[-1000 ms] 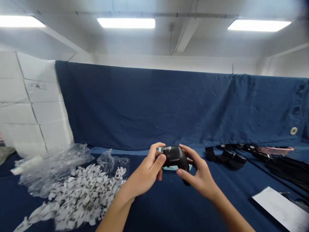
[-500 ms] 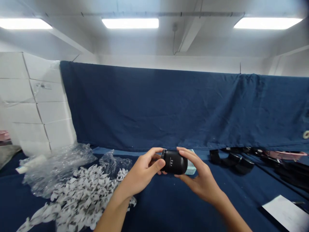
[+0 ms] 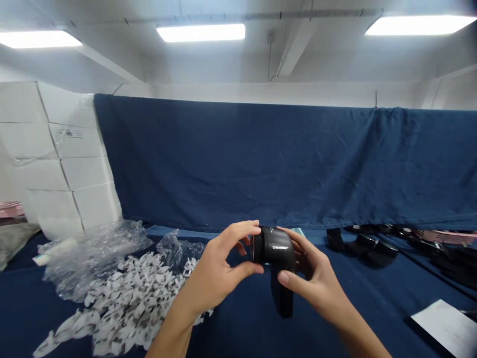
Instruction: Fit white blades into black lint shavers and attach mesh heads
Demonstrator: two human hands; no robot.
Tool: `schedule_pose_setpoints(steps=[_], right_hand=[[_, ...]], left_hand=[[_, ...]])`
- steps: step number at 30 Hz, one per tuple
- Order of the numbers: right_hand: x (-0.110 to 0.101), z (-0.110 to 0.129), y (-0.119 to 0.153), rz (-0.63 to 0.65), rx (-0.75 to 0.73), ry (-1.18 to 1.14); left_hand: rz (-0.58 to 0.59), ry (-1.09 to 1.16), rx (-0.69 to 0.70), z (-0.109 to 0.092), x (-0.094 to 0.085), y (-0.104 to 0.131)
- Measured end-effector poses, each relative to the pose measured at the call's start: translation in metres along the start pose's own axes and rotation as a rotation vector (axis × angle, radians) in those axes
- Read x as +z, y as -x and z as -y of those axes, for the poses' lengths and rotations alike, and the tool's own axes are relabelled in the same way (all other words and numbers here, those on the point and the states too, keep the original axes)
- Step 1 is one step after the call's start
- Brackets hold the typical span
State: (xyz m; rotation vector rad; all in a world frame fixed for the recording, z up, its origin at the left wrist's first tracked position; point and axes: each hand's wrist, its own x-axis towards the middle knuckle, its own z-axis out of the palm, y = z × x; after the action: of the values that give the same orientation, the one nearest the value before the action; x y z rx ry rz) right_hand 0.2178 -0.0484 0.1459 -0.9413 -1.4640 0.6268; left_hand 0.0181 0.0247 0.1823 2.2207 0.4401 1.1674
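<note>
A black handheld appliance [image 3: 278, 248] with a round, ring-edged head, a white logo and a handle pointing down is held up between my hands, above the blue cloth. My left hand [image 3: 223, 263] curves round the head's left end, fingers above and thumb below. My right hand [image 3: 315, 273] grips the body from the right, its thumb on the top of the handle and its fingers behind, partly hidden. Behind the appliance a bit of a light-teal box [image 3: 298, 231] shows.
A heap of small white-grey pieces [image 3: 137, 293] and clear plastic wrap [image 3: 100, 253] lie at left, near stacked white boxes [image 3: 59, 174]. Black curved parts [image 3: 372, 248], a pink basket [image 3: 443, 236] and a white sheet [image 3: 447, 323] are at right. A blue curtain [image 3: 242, 164] hangs behind.
The appliance has been turned, so its logo and downward handle now show. My right thumb has moved onto the handle. My left hand stays at the head's end.
</note>
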Motion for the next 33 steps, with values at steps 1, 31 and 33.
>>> schedule_pose_setpoints(steps=[1,31,33], right_hand=[[0.001,0.004,0.0,0.016,0.031,-0.046],[-0.014,0.012,0.008,-0.006,-0.009,0.173],[-0.017,0.015,0.008,0.006,0.0,0.216]], left_hand=[[-0.018,-0.023,0.028,0.0,0.0,0.0],[-0.102,0.08,-0.071,-0.012,0.013,0.004],[-0.065,0.107,-0.125,-0.012,0.011,0.004]])
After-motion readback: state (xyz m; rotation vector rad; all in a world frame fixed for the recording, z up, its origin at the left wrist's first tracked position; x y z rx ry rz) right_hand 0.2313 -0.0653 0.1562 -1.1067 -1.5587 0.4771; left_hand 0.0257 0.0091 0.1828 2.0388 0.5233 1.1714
